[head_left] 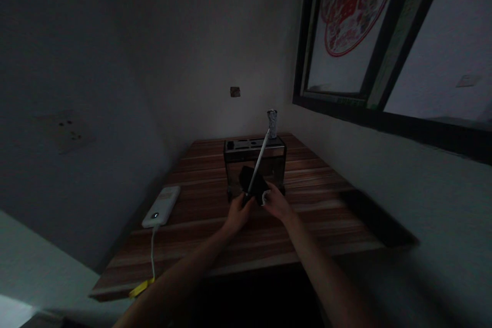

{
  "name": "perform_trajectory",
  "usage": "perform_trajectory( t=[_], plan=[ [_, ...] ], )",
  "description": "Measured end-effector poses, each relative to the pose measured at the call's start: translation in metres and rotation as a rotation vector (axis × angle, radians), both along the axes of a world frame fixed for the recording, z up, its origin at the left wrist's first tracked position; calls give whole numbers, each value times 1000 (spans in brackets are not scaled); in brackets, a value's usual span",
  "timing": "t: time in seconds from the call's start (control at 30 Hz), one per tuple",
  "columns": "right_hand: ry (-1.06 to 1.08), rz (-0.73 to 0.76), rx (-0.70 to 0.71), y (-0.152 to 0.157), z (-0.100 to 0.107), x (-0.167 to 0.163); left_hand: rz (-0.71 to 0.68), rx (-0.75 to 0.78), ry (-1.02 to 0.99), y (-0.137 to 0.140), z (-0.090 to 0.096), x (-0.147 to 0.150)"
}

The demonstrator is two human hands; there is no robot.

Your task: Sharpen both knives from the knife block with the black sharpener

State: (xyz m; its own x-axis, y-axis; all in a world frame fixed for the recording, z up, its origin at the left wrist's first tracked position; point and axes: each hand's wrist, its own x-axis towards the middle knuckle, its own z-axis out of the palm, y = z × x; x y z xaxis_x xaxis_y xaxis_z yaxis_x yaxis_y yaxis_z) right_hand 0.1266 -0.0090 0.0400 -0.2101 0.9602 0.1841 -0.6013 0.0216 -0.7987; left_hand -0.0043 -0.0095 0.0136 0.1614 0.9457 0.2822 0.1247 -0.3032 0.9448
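Observation:
My left hand is closed around the dark handle of a long, thin, pale rod, perhaps a sharpening steel. Its tip slants up and away to the right. With the fingers of my right hand I grip a flat dark object, whose kind is hard to tell in the dim light. A small white curved piece shows at its near end. The rod crosses in front of the dark object. Just behind stands a dark-framed rack with slots along its top.
A shiny, textured, cup-like item rises at the rack's back right. On the striped wooden table, a white power bank lies at left, its cable running to a yellow piece at the edge. Walls border the table; a framed pane is at right.

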Motion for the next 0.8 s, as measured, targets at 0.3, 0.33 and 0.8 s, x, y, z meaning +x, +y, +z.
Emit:
perform_trajectory(
  t=[0.3, 0.33, 0.8],
  plan=[
    [-104, -92, 43, -1, 3, -3, -22, 77, 98, 2, -2, -2],
    [-123, -105, 46, 0, 2, -2, -28, 88, 106, 2, -1, -2],
    [-637, -366, 216, 9, 1, 1, -54, 199, 410, 9, -1, -8]
  ],
)
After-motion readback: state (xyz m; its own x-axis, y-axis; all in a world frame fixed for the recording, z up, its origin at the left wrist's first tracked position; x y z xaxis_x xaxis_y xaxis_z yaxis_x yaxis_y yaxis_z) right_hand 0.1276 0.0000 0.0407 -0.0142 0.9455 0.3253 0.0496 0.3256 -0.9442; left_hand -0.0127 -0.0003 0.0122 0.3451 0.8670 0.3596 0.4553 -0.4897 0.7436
